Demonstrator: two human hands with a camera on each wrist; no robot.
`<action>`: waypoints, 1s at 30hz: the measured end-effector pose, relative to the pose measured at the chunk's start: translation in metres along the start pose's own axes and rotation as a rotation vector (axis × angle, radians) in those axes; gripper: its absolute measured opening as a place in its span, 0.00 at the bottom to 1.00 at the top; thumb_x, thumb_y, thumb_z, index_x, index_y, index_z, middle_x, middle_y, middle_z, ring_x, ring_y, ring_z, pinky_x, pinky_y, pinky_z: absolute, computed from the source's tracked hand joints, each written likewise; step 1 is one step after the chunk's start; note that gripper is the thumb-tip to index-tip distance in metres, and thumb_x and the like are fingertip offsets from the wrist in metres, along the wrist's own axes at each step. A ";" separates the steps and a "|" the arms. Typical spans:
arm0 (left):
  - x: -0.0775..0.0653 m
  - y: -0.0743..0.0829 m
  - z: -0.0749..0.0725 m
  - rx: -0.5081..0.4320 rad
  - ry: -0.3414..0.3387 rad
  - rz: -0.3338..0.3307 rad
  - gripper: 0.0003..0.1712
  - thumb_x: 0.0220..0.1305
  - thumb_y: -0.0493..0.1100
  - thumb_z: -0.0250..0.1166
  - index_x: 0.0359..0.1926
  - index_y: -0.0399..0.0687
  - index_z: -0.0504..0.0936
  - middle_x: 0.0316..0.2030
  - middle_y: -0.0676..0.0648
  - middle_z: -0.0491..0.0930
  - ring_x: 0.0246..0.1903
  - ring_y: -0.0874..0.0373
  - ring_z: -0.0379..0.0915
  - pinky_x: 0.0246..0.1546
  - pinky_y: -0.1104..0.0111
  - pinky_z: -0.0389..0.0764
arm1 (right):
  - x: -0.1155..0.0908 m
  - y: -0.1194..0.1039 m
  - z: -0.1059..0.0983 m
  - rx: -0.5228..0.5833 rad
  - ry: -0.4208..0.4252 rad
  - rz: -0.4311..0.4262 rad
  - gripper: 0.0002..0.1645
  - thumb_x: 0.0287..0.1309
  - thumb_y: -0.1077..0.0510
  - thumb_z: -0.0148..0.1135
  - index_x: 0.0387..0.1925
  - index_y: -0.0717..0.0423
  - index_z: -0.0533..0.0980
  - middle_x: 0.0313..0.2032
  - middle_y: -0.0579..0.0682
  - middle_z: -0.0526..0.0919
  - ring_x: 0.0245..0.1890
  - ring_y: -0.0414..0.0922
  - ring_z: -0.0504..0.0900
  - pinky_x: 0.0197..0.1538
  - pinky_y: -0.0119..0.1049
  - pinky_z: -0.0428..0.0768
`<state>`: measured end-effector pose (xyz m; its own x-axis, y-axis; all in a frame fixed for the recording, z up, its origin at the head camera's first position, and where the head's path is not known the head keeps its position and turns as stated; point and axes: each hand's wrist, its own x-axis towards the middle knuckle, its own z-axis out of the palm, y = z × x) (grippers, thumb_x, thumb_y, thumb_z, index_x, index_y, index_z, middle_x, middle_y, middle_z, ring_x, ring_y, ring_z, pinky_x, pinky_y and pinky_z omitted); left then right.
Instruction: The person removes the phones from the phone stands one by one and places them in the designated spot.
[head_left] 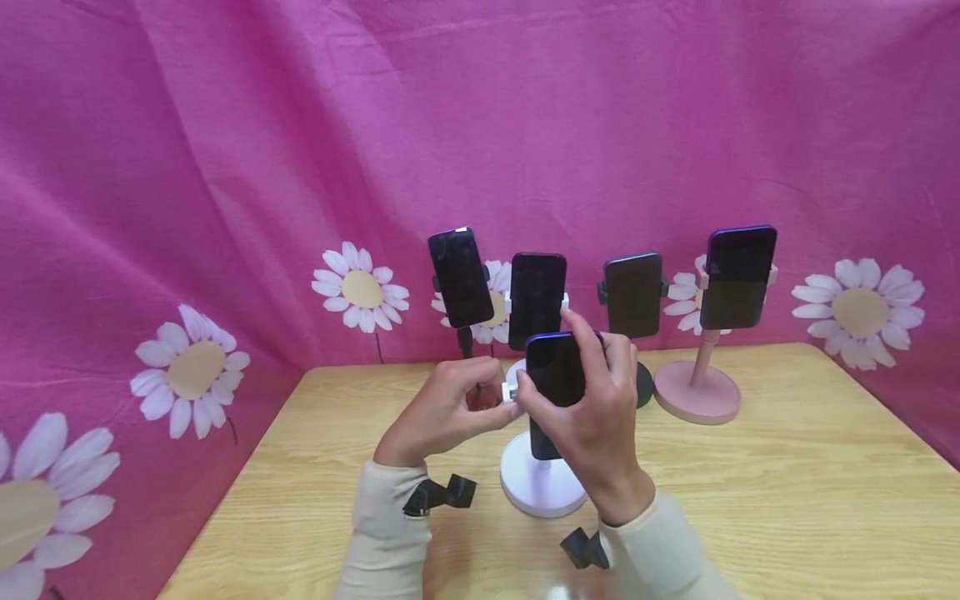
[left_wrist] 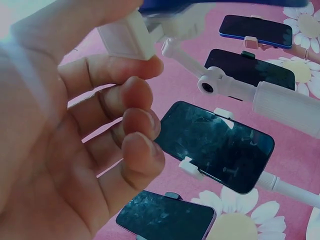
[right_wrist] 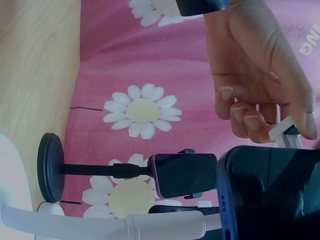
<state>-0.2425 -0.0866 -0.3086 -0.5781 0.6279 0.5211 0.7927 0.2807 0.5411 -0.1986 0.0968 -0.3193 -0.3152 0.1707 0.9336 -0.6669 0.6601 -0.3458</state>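
Note:
A dark phone with a blue edge stands upright in front of me at a white phone stand. My right hand grips this phone from the right, thumb at its left edge and index finger near its top right corner. To its left, my left hand pinches the stand's white clamp jaw between thumb and index finger. In the left wrist view the other fingers of that hand are loosely curled. The right wrist view shows the phone's screen beside the clamp; the right hand is out of sight there.
Behind stand several phones on holders: a tilted phone at left, one on a white stand, one on a black stand, and one on a pink stand. A pink flowered cloth hangs behind the wooden table.

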 end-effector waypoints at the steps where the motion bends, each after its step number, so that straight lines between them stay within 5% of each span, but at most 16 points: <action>1: 0.000 0.000 0.000 -0.001 -0.001 0.001 0.12 0.59 0.46 0.70 0.28 0.55 0.73 0.20 0.56 0.68 0.22 0.61 0.67 0.22 0.69 0.72 | 0.000 0.000 -0.001 0.007 -0.003 0.001 0.43 0.41 0.50 0.72 0.63 0.55 0.71 0.38 0.61 0.73 0.40 0.53 0.68 0.40 0.43 0.66; 8: 0.003 0.003 0.002 0.030 0.000 0.010 0.12 0.59 0.45 0.70 0.30 0.54 0.73 0.21 0.57 0.68 0.22 0.62 0.67 0.24 0.70 0.73 | 0.003 -0.001 -0.006 0.062 -0.042 0.010 0.44 0.39 0.50 0.70 0.64 0.55 0.71 0.38 0.59 0.74 0.40 0.49 0.70 0.36 0.43 0.72; 21: 0.003 0.018 0.003 0.234 0.039 0.007 0.08 0.59 0.43 0.67 0.30 0.50 0.75 0.22 0.56 0.68 0.23 0.63 0.66 0.24 0.72 0.71 | 0.003 -0.004 -0.011 0.120 -0.146 0.079 0.48 0.36 0.56 0.74 0.65 0.50 0.70 0.44 0.54 0.77 0.45 0.44 0.72 0.35 0.41 0.80; 30: 0.003 0.019 0.003 0.268 0.031 -0.015 0.07 0.57 0.38 0.68 0.32 0.50 0.76 0.22 0.56 0.69 0.24 0.63 0.67 0.25 0.72 0.72 | 0.003 -0.007 -0.007 0.155 -0.151 0.037 0.45 0.38 0.52 0.73 0.64 0.51 0.71 0.46 0.53 0.81 0.48 0.47 0.76 0.53 0.51 0.62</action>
<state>-0.2288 -0.0774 -0.2987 -0.5927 0.6009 0.5363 0.8044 0.4748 0.3569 -0.1897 0.0981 -0.3134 -0.4313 0.0731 0.8992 -0.7453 0.5328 -0.4008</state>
